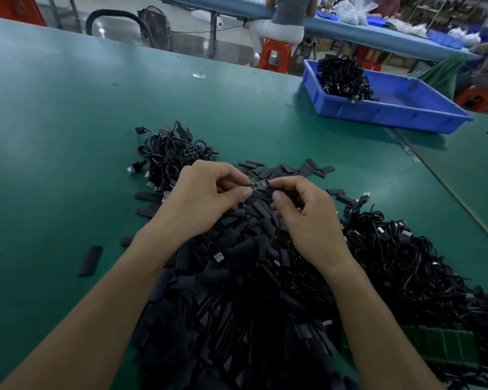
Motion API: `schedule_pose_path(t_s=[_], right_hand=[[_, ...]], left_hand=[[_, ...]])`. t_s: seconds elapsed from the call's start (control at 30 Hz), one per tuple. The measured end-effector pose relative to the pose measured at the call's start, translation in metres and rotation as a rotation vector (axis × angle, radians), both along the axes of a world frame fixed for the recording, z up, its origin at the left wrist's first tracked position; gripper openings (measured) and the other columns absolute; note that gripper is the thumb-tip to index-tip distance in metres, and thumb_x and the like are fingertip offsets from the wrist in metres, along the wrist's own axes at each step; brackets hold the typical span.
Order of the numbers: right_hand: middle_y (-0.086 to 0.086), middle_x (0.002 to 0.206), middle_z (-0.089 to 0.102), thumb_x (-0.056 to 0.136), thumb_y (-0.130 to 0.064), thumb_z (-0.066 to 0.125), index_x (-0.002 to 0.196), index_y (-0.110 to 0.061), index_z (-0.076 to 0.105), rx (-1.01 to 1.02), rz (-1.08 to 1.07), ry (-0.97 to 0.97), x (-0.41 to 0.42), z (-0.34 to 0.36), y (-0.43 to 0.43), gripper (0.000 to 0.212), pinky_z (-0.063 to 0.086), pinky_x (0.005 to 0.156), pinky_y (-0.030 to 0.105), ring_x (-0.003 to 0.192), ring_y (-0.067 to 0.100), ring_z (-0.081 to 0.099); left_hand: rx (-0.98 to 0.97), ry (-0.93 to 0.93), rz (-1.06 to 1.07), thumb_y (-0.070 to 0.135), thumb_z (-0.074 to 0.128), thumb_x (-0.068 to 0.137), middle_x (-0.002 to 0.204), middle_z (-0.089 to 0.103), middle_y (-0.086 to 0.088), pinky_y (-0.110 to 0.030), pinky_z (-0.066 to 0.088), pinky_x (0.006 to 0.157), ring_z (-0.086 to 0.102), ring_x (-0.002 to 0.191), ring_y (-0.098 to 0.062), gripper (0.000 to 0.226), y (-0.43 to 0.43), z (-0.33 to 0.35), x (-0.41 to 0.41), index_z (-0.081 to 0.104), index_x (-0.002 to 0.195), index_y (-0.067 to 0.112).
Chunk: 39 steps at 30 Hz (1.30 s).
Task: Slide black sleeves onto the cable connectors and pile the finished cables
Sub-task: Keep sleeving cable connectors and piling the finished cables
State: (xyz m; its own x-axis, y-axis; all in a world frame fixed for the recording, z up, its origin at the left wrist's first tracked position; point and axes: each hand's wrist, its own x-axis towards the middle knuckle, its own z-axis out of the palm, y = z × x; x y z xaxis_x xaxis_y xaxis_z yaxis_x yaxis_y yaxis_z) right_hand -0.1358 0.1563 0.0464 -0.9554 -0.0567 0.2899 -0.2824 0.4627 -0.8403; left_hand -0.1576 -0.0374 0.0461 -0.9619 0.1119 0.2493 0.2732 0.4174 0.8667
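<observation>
My left hand (206, 192) pinches one end of a small green circuit-board connector (258, 184) above the heap of loose black sleeves (237, 291). My right hand (302, 215) pinches a black sleeve (285, 192) at the connector's other end, its mouth touching the board. A pile of black cables with USB plugs (166, 156) lies just behind my left hand. A larger tangle of black cables (400, 257) spreads to the right of my right hand.
A blue tray (406, 108) holding more black cables stands at the back right of the green table (68, 122). A strip of green boards (440, 347) lies at the lower right. Stray sleeves (90, 260) dot the table's left. A seated person is at another bench behind.
</observation>
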Motion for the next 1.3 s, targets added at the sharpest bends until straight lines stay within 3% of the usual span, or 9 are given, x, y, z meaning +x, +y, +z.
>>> schedule_pose_path(t_s=[0.13,0.23,0.53,1.0,1.3], right_hand=[[-0.015,0.093,0.073,0.092,-0.017,0.071,0.108,-0.034,0.069,-0.046,-0.013,-0.030,0.000,0.001,0.006,0.024,0.056,0.085,0.028,0.087,0.005,0.070],[-0.008,0.080,0.075,0.091,-0.018,0.072,0.107,-0.034,0.068,-0.095,-0.021,-0.024,0.002,-0.001,0.010,0.023,0.056,0.080,0.022,0.079,0.005,0.072],[-0.007,0.086,0.077,0.092,-0.013,0.068,0.106,-0.024,0.071,-0.230,-0.003,0.035,0.006,-0.002,0.011,0.018,0.054,0.071,0.016,0.078,0.010,0.075],[-0.007,0.078,0.077,0.089,-0.016,0.072,0.110,-0.023,0.071,-0.171,-0.033,0.046,0.001,-0.004,0.004,0.022,0.056,0.072,0.018,0.076,0.006,0.074],[-0.003,0.076,0.076,0.089,-0.017,0.073,0.103,-0.035,0.069,-0.151,0.079,-0.020,-0.004,0.002,0.015,0.023,0.053,0.071,0.018,0.074,0.011,0.073]], left_hand=[[-0.021,0.008,0.013,0.023,0.079,0.085,0.072,0.072,0.012,-0.017,0.057,0.069,0.069,0.066,0.000,0.007,0.001,0.002,0.002,0.077,0.091,0.027],[-0.024,-0.010,0.005,0.024,0.079,0.085,0.076,0.073,0.010,-0.017,0.056,0.071,0.069,0.069,-0.001,0.008,0.002,0.003,0.003,0.078,0.093,0.026],[0.017,-0.031,-0.046,0.021,0.081,0.083,0.073,0.074,0.009,-0.016,0.056,0.069,0.070,0.069,-0.004,0.011,0.003,0.005,0.005,0.078,0.093,0.023],[0.045,-0.012,-0.081,0.024,0.079,0.086,0.071,0.073,0.011,-0.017,0.055,0.064,0.068,0.062,-0.003,0.006,0.005,0.000,0.003,0.076,0.087,0.029],[0.045,-0.012,-0.158,0.023,0.075,0.090,0.074,0.074,0.006,-0.024,0.059,0.073,0.071,0.068,-0.009,0.009,-0.001,-0.004,-0.001,0.076,0.093,0.031]])
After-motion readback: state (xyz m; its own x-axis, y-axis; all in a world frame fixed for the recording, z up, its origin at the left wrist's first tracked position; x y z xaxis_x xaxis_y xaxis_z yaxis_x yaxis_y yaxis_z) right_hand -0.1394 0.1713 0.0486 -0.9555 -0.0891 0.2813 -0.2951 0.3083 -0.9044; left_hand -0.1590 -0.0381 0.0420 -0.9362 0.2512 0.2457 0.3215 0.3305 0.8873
